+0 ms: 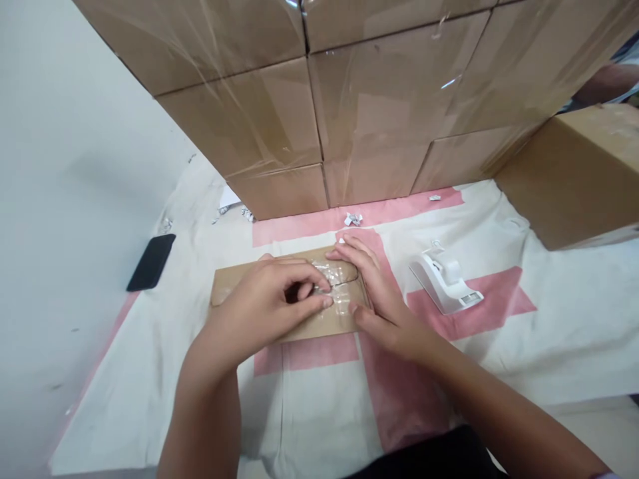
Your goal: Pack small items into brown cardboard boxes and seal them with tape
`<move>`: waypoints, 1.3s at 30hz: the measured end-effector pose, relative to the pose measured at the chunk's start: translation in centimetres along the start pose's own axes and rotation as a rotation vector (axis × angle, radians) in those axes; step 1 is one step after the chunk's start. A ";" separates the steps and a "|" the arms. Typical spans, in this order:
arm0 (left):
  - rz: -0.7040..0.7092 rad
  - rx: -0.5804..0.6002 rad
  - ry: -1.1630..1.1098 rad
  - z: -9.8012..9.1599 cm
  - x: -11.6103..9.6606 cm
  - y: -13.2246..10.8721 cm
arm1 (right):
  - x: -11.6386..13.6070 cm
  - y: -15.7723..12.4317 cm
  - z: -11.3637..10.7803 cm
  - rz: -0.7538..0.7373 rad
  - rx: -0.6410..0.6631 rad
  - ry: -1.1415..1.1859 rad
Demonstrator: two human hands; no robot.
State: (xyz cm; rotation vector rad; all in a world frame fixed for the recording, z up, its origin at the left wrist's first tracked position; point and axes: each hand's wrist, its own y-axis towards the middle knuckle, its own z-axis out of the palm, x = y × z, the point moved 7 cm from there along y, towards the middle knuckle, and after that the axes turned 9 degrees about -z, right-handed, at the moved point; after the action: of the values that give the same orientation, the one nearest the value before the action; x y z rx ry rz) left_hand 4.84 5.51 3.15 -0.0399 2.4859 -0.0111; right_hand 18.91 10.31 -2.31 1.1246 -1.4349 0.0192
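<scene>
A flat brown cardboard box point(304, 330) lies on the cloth in front of me. Strips of clear tape point(342, 299) cross a seam toward its right end. My left hand point(259, 293) reaches over the box, thumb and forefinger curled close together in a pinch at the tape. What sits between those fingertips is too small to make out. My right hand point(374, 293) rests on the box's right end, fingers stretched out and thumb apart, touching the cardboard. To the right stands a white tape dispenser point(444, 283) holding a roll of tape.
Stacked cardboard boxes point(369, 100) wrapped in clear film rise behind. Another box point(569, 179) stands at the right, with part of a person beyond it. A black phone point(151, 263) lies left by the wall. Paper scraps point(353, 219) dot the white-and-pink cloth point(309, 406).
</scene>
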 end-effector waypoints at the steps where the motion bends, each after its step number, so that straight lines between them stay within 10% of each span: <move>1: 0.009 -0.013 0.017 -0.1 0.0 0.0 | -0.1 0.0 0.0 0.010 -0.007 0.010; 17: -0.151 -0.044 0.116 0.2 0.3 -0.1 | -0.3 -0.2 0.6 0.006 0.079 -0.008; 39: -0.396 -0.195 0.365 0.0 0.7 0.3 | -2.1 -0.5 -0.4 -0.061 -0.154 0.075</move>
State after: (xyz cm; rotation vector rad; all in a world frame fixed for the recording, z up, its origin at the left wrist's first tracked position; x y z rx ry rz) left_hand 4.30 5.81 2.72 -0.6653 2.7895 0.0624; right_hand 19.05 11.56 -4.12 1.0302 -1.3125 -0.0897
